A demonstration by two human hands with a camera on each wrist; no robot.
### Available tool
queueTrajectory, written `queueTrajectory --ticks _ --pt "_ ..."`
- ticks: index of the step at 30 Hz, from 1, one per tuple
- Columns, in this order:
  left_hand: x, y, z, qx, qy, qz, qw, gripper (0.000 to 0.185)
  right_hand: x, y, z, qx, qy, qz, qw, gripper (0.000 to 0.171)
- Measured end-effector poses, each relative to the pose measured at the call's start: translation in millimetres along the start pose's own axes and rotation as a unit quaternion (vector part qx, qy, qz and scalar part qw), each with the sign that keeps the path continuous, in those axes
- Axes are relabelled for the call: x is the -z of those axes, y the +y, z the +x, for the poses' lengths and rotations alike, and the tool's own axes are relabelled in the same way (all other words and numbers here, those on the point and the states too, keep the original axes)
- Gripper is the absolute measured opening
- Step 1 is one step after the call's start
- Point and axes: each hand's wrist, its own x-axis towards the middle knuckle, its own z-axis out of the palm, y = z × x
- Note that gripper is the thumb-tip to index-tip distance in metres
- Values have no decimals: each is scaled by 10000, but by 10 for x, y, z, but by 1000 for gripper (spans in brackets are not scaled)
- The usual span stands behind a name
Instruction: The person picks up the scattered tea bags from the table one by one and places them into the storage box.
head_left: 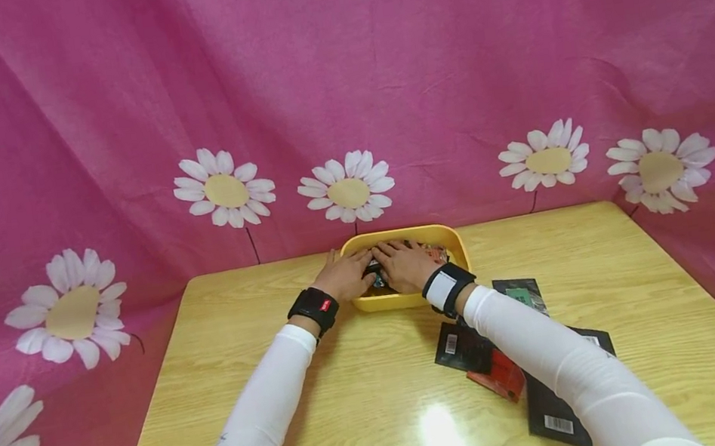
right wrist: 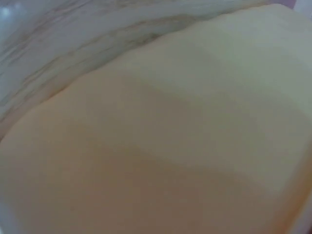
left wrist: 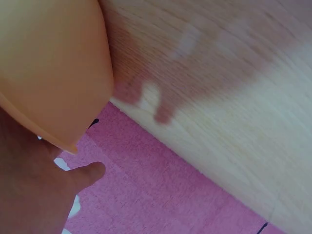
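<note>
At the back of the table a yellow plastic basket (head_left: 403,300) holds several small packets (head_left: 437,251), partly covered by the hands. My left hand (head_left: 343,277) reaches over its left rim, fingers extended across the contents. From the right, my right hand (head_left: 405,268) lies over the packets with its fingers spread, the fingertips of both hands close together. In the left wrist view, the left hand (left wrist: 36,180) shows beside the basket's wall (left wrist: 53,68), one finger sticking out past it. The basket's outer wall (right wrist: 170,141) fills most of the right wrist view, blurred.
Right of the basket lie flat packets: a black one with a green label (head_left: 521,293), a black one with a barcode (head_left: 461,349), a red one (head_left: 504,376) and a larger black one (head_left: 556,412), partly under the right sleeve. A pink daisy curtain (head_left: 423,107) hangs behind the wooden table (head_left: 369,404).
</note>
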Motion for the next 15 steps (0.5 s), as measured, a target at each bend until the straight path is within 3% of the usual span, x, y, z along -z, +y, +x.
queueTrajectory --ticks 2,6,11,15 --pt "8 -2 3 -13 36 -78 10000 64 14 16 -6 -65 -132 78 9999 64" --pt "21 -8 -40 -167 348 -320 9987 73 39 65 -61 -100 60 361 9993 76" --pt "101 44 -186 -433 972 -519 9930 80 149 121 -261 6 731 563 9957 78" --pt "191 229 -369 -720 1471 -485 9853 85 251 146 -578 65 1195 547 9913 82"
